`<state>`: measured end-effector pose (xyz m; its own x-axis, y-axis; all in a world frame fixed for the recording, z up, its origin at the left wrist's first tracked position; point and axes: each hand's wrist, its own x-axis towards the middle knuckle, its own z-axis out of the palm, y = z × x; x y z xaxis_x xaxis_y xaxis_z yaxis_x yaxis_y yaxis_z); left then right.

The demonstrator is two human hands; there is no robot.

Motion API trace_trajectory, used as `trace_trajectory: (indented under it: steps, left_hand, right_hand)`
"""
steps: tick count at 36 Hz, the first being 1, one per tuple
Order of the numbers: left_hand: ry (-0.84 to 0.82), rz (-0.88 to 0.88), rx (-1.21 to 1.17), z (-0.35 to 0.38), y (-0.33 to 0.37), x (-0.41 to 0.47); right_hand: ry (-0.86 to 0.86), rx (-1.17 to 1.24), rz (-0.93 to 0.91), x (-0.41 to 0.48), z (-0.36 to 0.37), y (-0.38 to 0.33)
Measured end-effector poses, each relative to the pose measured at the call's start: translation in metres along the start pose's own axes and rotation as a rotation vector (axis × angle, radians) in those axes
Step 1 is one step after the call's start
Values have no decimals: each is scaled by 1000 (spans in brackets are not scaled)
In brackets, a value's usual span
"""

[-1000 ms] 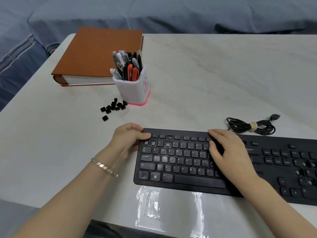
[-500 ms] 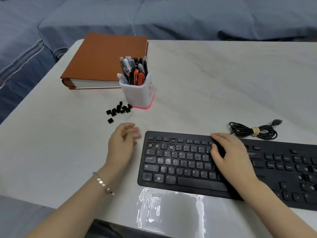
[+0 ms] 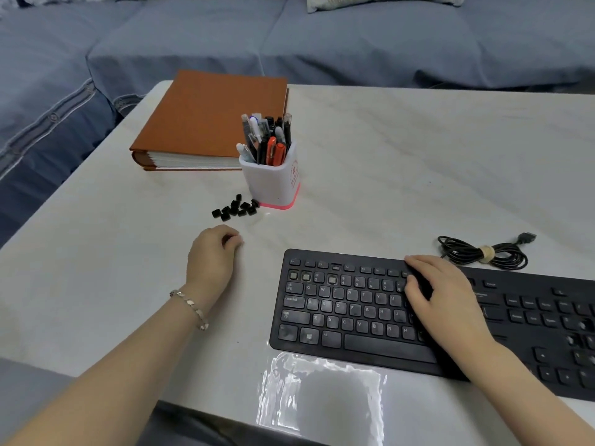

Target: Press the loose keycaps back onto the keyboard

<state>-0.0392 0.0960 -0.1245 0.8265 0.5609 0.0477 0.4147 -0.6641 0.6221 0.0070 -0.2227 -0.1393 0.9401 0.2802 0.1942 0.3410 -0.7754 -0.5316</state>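
The black keyboard (image 3: pixel 354 304) lies at the near right of the white table. Three bare key sockets (image 3: pixel 306 276) show in its number row at the left. Several loose black keycaps (image 3: pixel 236 207) are piled beside the pen cup. My left hand (image 3: pixel 212 255) rests on the table just below the pile, left of the keyboard. Its fingers curl down and hide whatever is under them. My right hand (image 3: pixel 441 297) lies flat on the keyboard's middle keys, holding nothing.
A white pen cup (image 3: pixel 273 181) full of pens stands behind the keycaps, and a brown binder (image 3: pixel 206 123) behind that. The coiled keyboard cable (image 3: pixel 483 252) lies at the right. A clear plastic bag (image 3: pixel 322 394) hangs over the near table edge. A blue sofa (image 3: pixel 322 43) lies beyond.
My left hand left the keyboard's top-left corner and moved left and away, toward the keycap pile, its fingers curling. The stray keycap below the pile is now hidden. The right hand stayed put.
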Motion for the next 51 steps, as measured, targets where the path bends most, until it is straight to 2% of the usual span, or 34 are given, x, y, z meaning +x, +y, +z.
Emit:
trace_trajectory:
  steps: [3,8,10,13,23,28,35,38,41,46,51]
  left_hand:
    - [-72,-99,-279,-7,25,-19]
    - [-448,-531,-1051,-18,74,-56]
    - [-502,-603,-1198,-21,84,-65]
    - [-536,-625,-1291,-22,91,-73]
    - [-576,-430,-1213,-28,98,-85]
    - [-582,-389,-1152,-27,98,-87]
    - [-569,-385,-922,-13,93,-91]
    - [-546,-334,-765,-4,94,-93]
    - [-535,-274,-685,5,97,-94]
    - [-611,-182,-648,20,107,-98]
    - [-704,-78,-604,34,129,-106]
  right_hand:
    - [2,-2,-6,0,1,0]
    - [5,-6,-11,1,1,1]
    - [-2,-8,-9,1,1,1]
    - [-14,-3,-4,1,0,1]
    - [-16,-2,-15,1,0,1]
    - [-13,3,-17,1,0,2]
    - [-48,-1,-4,1,-4,1]
    - [-93,-17,-8,2,-7,-1]
    - [-113,75,-14,0,-15,-8]
    - [-169,264,-195,-12,-27,-27]
    - [-198,326,-315,-25,-39,-24]
